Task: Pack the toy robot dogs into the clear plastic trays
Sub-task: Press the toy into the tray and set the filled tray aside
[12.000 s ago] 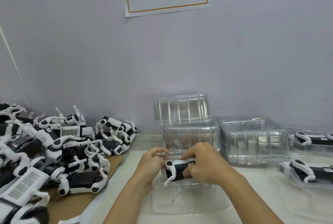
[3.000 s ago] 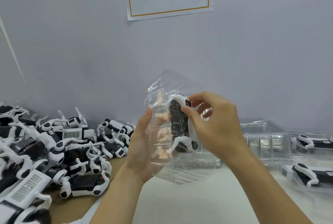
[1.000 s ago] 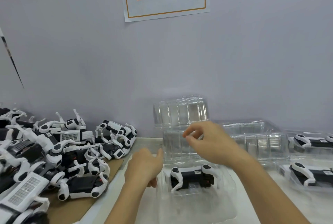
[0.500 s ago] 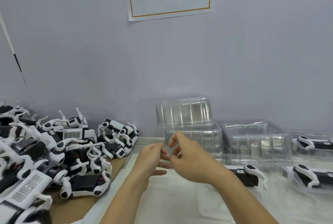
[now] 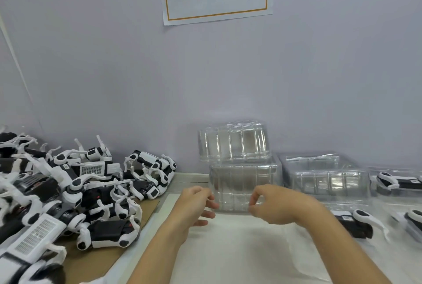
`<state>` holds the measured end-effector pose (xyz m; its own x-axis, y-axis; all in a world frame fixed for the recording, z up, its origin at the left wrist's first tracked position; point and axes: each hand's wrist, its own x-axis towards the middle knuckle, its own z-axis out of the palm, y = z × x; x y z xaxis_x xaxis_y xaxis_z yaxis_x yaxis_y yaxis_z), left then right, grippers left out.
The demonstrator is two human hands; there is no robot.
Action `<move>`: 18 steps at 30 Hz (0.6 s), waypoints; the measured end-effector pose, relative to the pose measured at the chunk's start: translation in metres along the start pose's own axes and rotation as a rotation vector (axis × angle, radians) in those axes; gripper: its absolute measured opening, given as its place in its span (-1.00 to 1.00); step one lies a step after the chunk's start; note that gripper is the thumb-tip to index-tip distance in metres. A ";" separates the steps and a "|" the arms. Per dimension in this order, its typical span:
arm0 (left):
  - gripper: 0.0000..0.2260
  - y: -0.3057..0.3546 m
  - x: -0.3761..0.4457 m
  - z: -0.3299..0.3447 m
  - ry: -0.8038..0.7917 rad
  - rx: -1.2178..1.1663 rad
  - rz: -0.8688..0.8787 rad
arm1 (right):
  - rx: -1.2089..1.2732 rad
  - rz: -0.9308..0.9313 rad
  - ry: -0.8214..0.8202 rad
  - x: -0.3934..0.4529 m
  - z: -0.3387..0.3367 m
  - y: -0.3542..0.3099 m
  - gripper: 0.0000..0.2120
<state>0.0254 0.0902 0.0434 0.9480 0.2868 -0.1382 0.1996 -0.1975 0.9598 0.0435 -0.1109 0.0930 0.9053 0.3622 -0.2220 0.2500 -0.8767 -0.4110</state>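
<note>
Head view: the left hand (image 5: 194, 206) and right hand (image 5: 277, 207) hover over the white tabletop (image 5: 239, 249), each grip loose and holding nothing. Just behind them stand stacked clear plastic trays (image 5: 237, 169). Loose toy robot dogs (image 5: 86, 192) lie heaped at left; a packed dog (image 5: 356, 223) lies at right.
</note>
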 end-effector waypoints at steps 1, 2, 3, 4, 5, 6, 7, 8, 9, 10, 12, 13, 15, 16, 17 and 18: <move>-0.86 0.000 0.000 0.000 -0.004 0.006 0.000 | -0.009 0.037 -0.009 -0.001 -0.004 0.006 -0.79; -0.86 0.000 0.000 0.000 -0.007 0.012 0.000 | -0.014 0.075 -0.013 -0.002 -0.008 0.012 -0.79; -0.85 0.000 0.000 0.000 -0.011 0.017 0.001 | -0.013 0.110 -0.013 -0.002 -0.011 0.019 -0.79; -0.85 0.000 0.000 0.000 -0.014 0.022 0.000 | -0.007 0.143 -0.009 -0.002 -0.014 0.026 -0.79; -0.85 -0.001 0.000 0.001 -0.018 0.026 -0.001 | 0.001 0.175 -0.002 -0.002 -0.017 0.033 -0.78; -0.85 -0.001 0.000 0.001 -0.023 0.030 -0.001 | 0.002 0.208 0.006 -0.003 -0.020 0.040 -0.78; -0.85 -0.001 0.000 0.001 -0.028 0.034 -0.002 | -0.001 0.239 0.014 -0.003 -0.023 0.046 -0.77; -0.85 -0.002 0.000 0.001 -0.032 0.037 -0.005 | -0.007 0.270 0.020 -0.003 -0.025 0.053 -0.77; -0.86 -0.002 0.000 0.001 -0.036 0.041 -0.007 | -0.010 0.300 0.024 -0.003 -0.028 0.059 -0.75; -0.86 -0.002 -0.001 0.001 -0.040 0.045 -0.009 | -0.017 0.330 0.028 -0.004 -0.031 0.065 -0.74; -0.86 -0.002 -0.001 0.001 -0.045 0.051 -0.011 | -0.025 0.381 0.050 -0.006 -0.035 0.075 -0.71; -0.86 -0.002 -0.001 0.001 -0.046 0.054 -0.011 | -0.024 0.401 0.061 -0.006 -0.036 0.080 -0.70; -0.86 -0.002 -0.002 0.001 -0.049 0.057 -0.010 | -0.009 0.433 0.091 -0.002 -0.036 0.091 -0.69; -0.86 -0.002 -0.002 0.001 -0.050 0.058 -0.011 | 0.000 0.445 0.108 0.000 -0.035 0.095 -0.70; -0.86 -0.002 -0.002 0.001 -0.050 0.059 -0.012 | 0.010 0.455 0.133 0.002 -0.034 0.098 -0.73; -0.85 -0.002 -0.002 0.001 -0.049 0.060 -0.013 | 0.019 0.463 0.170 0.003 -0.034 0.101 -0.76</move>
<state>0.0232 0.0888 0.0415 0.9560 0.2435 -0.1638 0.2251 -0.2502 0.9417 0.0833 -0.2089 0.0813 0.9634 -0.1217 -0.2387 -0.1963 -0.9269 -0.3199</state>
